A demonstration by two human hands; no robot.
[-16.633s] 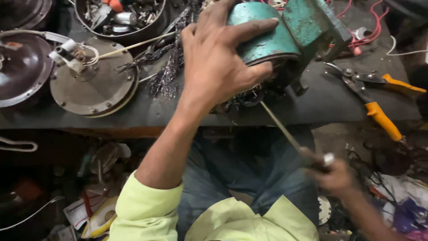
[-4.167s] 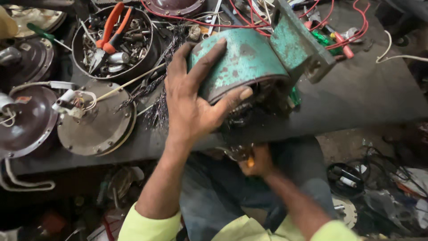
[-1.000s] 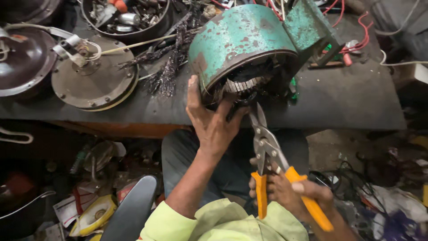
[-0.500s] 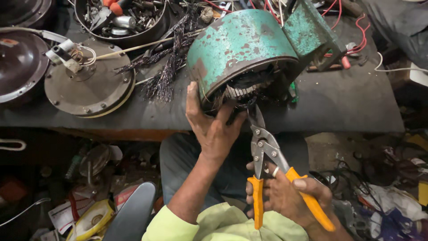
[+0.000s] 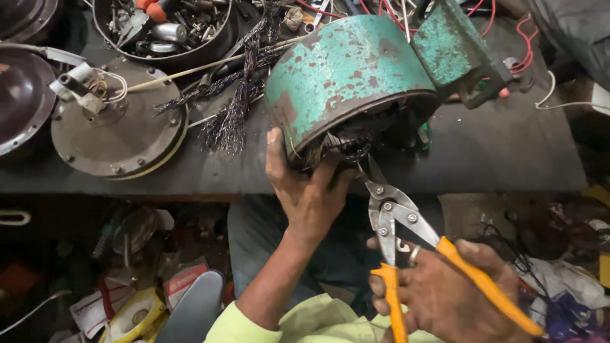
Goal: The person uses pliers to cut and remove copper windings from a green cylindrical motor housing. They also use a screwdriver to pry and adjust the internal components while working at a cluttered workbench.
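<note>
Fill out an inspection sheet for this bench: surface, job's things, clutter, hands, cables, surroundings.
Surface: dark workbench, worn.
Job's things: rusty green motor housing lying at the bench edge; orange-handled snips, blades at its open end.
Clutter: round metal cover, bowl of tools, loose wire strands.
Hands: left hand grips the housing rim; right hand holds the snips.
Cables: red wires behind the housing.
Surroundings: littered floor.

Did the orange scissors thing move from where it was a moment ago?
No, hardly at all. The orange-handled snips in the right hand keep their jaws at the open mouth of the green motor housing on the bench, just as before.
</note>
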